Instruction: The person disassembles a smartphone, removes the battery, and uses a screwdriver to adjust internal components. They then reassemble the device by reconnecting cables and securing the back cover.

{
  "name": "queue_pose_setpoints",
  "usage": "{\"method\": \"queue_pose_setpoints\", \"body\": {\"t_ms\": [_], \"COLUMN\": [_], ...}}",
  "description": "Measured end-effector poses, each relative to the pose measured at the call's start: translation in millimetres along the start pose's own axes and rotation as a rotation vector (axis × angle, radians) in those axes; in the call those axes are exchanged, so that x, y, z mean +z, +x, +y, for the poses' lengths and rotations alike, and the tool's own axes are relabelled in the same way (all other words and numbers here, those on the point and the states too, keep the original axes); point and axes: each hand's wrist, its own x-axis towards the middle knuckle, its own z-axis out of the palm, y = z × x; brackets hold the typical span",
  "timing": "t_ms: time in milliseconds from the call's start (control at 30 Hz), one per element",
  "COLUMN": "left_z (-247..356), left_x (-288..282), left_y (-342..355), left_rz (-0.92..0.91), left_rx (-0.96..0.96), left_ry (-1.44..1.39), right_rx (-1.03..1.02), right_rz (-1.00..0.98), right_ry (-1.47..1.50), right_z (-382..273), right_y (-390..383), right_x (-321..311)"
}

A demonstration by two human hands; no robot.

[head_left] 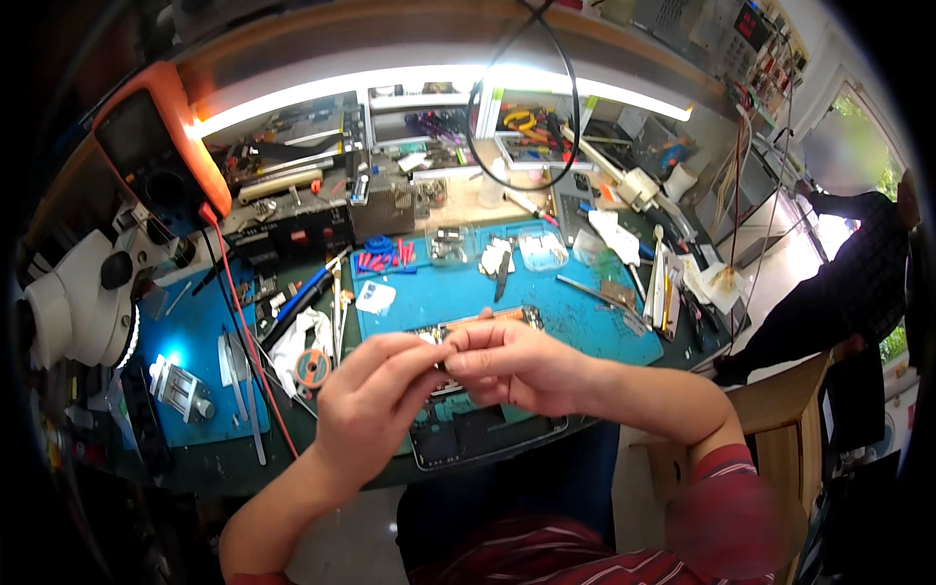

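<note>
My left hand (366,400) and my right hand (517,363) meet fingertip to fingertip near the middle of the bench. Both are closed in a pinch, around something small that the fingers hide. Just under them lies an opened flat electronic device (450,444), dark, with bare inner parts showing. Beyond my fingers, a long part with an orange-brown strip (502,316) is partly covered by the hands. Left of my left hand is an orange-rimmed reel (312,368) beside crumpled white tissue (292,346).
A blue mat (444,288) bears clear trays (542,252), black tweezers (503,275) and loose tools. At left are an orange multimeter (146,146), white microscope (78,292), metal clamp (181,392) and red cable (255,341). A black cable loop hangs overhead. Another person (843,263) is at right.
</note>
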Motion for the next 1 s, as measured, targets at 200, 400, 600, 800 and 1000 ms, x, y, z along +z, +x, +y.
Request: {"method": "queue_pose_setpoints", "body": {"t_ms": [200,400,600,800,1000], "left_z": [-3,-4,-10,-6,-12], "left_x": [-11,-10,-7,-4,-3], "left_y": [3,-2,-3,-4,-13], "left_rz": [-0.036,-0.076,-0.066,-0.021,-0.089], "left_rx": [0.021,-0.114,-0.264,-0.406,-0.518], "left_ry": [0.040,-0.041,-0.170,-0.218,-0.250], "right_rx": [-0.079,-0.116,-0.184,-0.220,-0.318], "right_rz": [0.107,0.167,0.194,0.232,0.194], "right_ry": [-0.275,-0.346,-0.407,-0.505,-0.610], "right_z": [-15,-7,-1,1,9], "right_y": [-2,0,5,7,10], "right_x": [10,10,10,10,-1]}}
